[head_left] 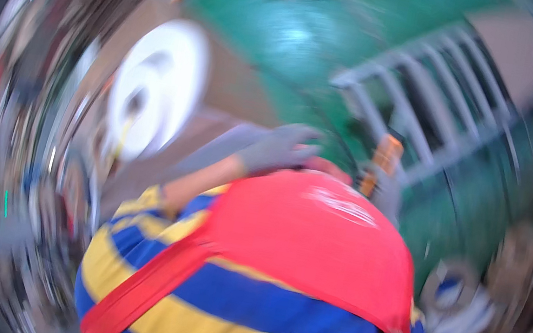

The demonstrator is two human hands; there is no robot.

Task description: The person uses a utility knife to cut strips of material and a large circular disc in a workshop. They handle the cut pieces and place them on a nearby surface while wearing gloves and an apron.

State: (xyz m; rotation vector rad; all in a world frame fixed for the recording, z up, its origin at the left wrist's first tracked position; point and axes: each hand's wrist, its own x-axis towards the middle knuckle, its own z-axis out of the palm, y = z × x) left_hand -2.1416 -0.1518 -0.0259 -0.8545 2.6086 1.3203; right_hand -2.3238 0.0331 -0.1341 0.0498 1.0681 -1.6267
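Observation:
My left hand [283, 149], in a grey glove with bare skin at the fingertips, is in front of my body at the upper edge of my red apron [310, 238]. Its fingers are bent, and blur hides whether they touch the red cloth there. To the right, my right hand [389, 194], also gloved in grey, is closed around an orange hand-held tool [385, 158] that points up and away from me. Its exact kind is not clear. A striped blue and yellow shirt shows under the apron.
A grey slatted frame [429, 167] lies beyond my right hand on the green floor [290, 31]. A large white round object [185, 66] stands at the left, beside brown board-like surfaces. A ring-shaped roll [429, 289] is at lower right. Blurred clutter lines the left edge.

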